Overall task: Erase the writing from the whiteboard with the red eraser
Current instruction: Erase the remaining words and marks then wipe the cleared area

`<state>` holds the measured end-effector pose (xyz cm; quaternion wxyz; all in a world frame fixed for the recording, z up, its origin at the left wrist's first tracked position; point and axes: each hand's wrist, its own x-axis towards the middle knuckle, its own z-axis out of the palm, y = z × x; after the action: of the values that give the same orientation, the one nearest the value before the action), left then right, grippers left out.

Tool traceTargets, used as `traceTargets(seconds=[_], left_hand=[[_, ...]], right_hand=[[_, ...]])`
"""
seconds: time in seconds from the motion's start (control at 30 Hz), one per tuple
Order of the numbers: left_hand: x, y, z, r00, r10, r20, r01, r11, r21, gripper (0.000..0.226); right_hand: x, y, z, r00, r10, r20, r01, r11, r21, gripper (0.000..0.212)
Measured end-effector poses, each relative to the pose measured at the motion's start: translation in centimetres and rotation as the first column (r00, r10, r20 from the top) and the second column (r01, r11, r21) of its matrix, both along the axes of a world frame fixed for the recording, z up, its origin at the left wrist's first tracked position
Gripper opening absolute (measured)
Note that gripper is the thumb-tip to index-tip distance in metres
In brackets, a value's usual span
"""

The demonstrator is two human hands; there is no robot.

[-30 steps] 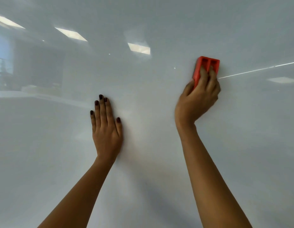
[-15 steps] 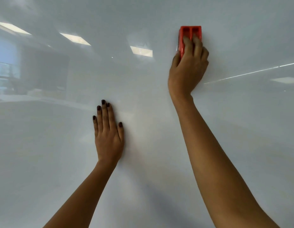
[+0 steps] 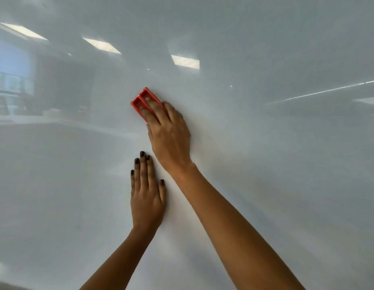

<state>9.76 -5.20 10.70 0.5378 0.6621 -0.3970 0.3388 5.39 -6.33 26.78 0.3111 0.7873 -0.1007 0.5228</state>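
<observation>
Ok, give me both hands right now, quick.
Left hand: open, palm flat on the whiteboard, holding nothing.
Right hand: closed on the red eraser, pressing it against the board.

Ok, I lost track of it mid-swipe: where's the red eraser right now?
Head view, just left of centre: the red eraser is pressed to the whiteboard under the right hand, above the left hand's fingertips.

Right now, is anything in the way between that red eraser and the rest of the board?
Only one thing: the left hand lies flat on the whiteboard, just below the red eraser that the right hand presses to it. A downward stroke would meet those fingers. Elsewhere the board looks bare, with no writing visible.
</observation>
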Motion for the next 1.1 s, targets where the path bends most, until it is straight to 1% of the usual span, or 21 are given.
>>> traceTargets(seconds=[0.03, 0.1, 0.17, 0.23, 0.3, 0.33, 0.37, 0.4, 0.43, 0.5, 0.57, 0.63, 0.7, 0.8, 0.83, 0.9, 0.97, 1.0, 1.03, 1.07, 1.1], left_hand=[[-0.3, 0.2, -1.1, 1.0, -0.005, 0.002, 0.005, 1.0, 0.019, 0.061], [-0.3, 0.5, -2.4, 1.0, -0.013, 0.014, 0.013, 0.998, 0.055, 0.062], [-0.2, 0.9, -2.5, 0.999, -0.03, 0.024, 0.028, 0.996, 0.08, 0.063], [-0.1, 1.3, -2.3, 0.999, -0.022, 0.04, 0.017, 0.995, 0.103, 0.064], [0.0, 1.5, -2.2, 0.997, 0.003, 0.072, -0.011, 0.993, 0.115, 0.063], [0.1, 1.5, -2.0, 0.997, 0.01, 0.081, -0.019, 0.994, 0.11, 0.063], [0.3, 1.5, -1.7, 0.997, 0.013, 0.081, -0.021, 0.995, 0.094, 0.064], [0.4, 1.4, -1.2, 0.997, 0.011, 0.072, -0.017, 0.997, 0.074, 0.064], [0.5, 1.3, -0.6, 0.998, 0.003, 0.055, -0.006, 0.999, 0.051, 0.064], [0.7, 1.1, 0.6, 0.999, -0.026, 0.033, 0.025, 1.0, 0.003, 0.062], [0.5, 0.9, 1.3, 0.996, -0.08, 0.027, 0.081, 0.996, -0.024, 0.06], [0.2, 0.9, 1.4, 0.99, -0.141, 0.021, 0.142, 0.989, -0.047, 0.059], [-0.3, 0.8, 1.0, 0.984, -0.176, 0.02, 0.176, 0.983, -0.049, 0.058], [-1.2, 0.9, 0.1, 0.982, -0.187, 0.012, 0.187, 0.982, -0.024, 0.058], [-1.5, 1.0, -0.2, 0.982, -0.189, 0.006, 0.189, 0.982, -0.01, 0.058], [-2.1, 1.1, -1.0, 0.982, -0.189, -0.002, 0.189, 0.982, 0.028, 0.058], [-2.6, 1.4, -1.9, 0.983, -0.186, 0.003, 0.185, 0.98, 0.072, 0.058], [-2.7, 1.5, -2.3, 0.982, -0.188, 0.009, 0.186, 0.978, 0.092, 0.058], [-2.8, 1.7, -2.6, 0.982, -0.19, 0.017, 0.187, 0.976, 0.112, 0.058], [-2.9, 1.8, -3.0, 0.981, -0.191, 0.024, 0.186, 0.974, 0.131, 0.059], [-2.9, 1.9, -3.3, 0.982, -0.188, 0.027, 0.183, 0.972, 0.148, 0.059]], right_hand=[[-0.9, -0.3, -0.3, 1.0, -0.001, 0.0, 0.001, 1.0, -0.022, 0.046], [-3.0, -1.3, -0.5, 0.998, 0.0, 0.062, 0.003, 0.999, -0.041, 0.043], [-5.7, -2.4, -0.5, 0.979, -0.018, 0.205, 0.02, 1.0, -0.009, 0.04], [-8.5, -3.6, -0.5, 0.918, -0.068, 0.391, 0.035, 0.995, 0.091, 0.038], [-10.6, -4.7, -0.9, 0.818, -0.113, 0.564, -0.008, 0.978, 0.207, 0.036], [-11.3, -5.0, -1.4, 0.783, -0.124, 0.61, -0.027, 0.972, 0.233, 0.036], [-11.6, -5.3, -2.1, 0.777, -0.121, 0.618, -0.025, 0.974, 0.223, 0.036], [-11.8, -5.5, -3.3, 0.807, -0.106, 0.58, -0.005, 0.982, 0.187, 0.037], [-11.7, -5.7, -4.8, 0.861, -0.082, 0.502, 0.017, 0.991, 0.132, 0.038], [-11.6, -5.9, -8.6, 0.959, -0.045, 0.281, 0.045, 0.999, 0.006, 0.043], [-12.1, -6.0, -13.1, 0.996, -0.06, 0.068, 0.065, 0.995, -0.074, 0.049], [-13.0, -6.1, -17.4, 0.991, -0.089, -0.102, 0.077, 0.991, -0.112, 0.05], [-13.9, -6.4, -20.9, 0.963, -0.097, -0.249, 0.071, 0.991, -0.114, 0.044], [-15.1, -6.7, -24.4, 0.891, -0.115, -0.44, 0.052, 0.987, -0.153, 0.039], [-15.4, -6.7, -25.1, 0.86, -0.129, -0.493, 0.049, 0.984, -0.172, 0.045], [-16.1, -6.6, -25.6, 0.813, -0.158, -0.561, 0.047, 0.977, -0.207, 0.056], [-16.6, -6.6, -25.1, 0.806, -0.168, -0.568, 0.023, 0.967, -0.253, 0.053], [-16.7, -6.6, -24.6, 0.824, -0.162, -0.544, 0.008, 0.962, -0.273, 0.045], [-16.8, -6.6, -24.1, 0.855, -0.147, -0.498, 0.014, 0.965, -0.26, 0.037], [-16.9, -6.4, -23.2, 0.897, -0.124, -0.425, 0.034, 0.977, -0.212, 0.037], [-16.9, -6.3, -22.3, 0.936, -0.104, -0.335, 0.057, 0.987, -0.148, 0.041]])
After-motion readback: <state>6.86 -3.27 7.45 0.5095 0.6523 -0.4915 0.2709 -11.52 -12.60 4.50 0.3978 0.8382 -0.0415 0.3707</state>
